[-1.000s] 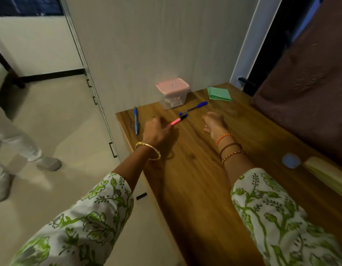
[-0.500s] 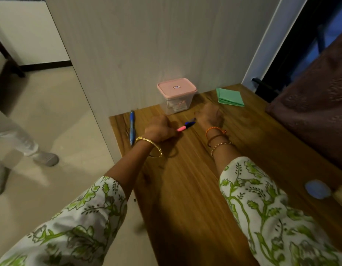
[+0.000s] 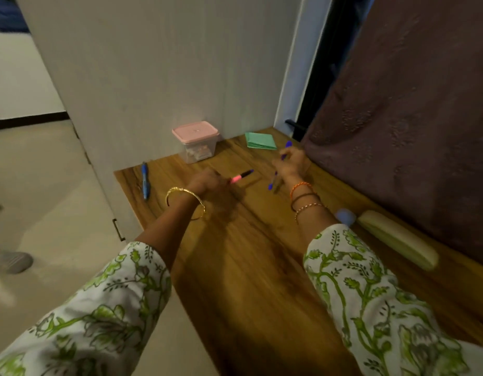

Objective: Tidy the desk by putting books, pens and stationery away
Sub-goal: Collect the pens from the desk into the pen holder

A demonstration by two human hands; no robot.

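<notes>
L hand (image 3: 205,183) – holds pink marker (image 3: 241,176), front of pink-lid box (image 3: 196,141) | R hand (image 3: 290,165) – grips blue pen (image 3: 285,150), right of box | prob. gathering pens for stowing | 2nd blue pen (image 3: 145,181) left of box, untouched

We count three pens — a blue pen (image 3: 145,181) lying on the desk, a pink marker (image 3: 241,176) and a purple pen (image 3: 285,150) — plus one pink-lidded box (image 3: 196,140), one green paper pad (image 3: 261,140) and one cream case (image 3: 397,238).
</notes>
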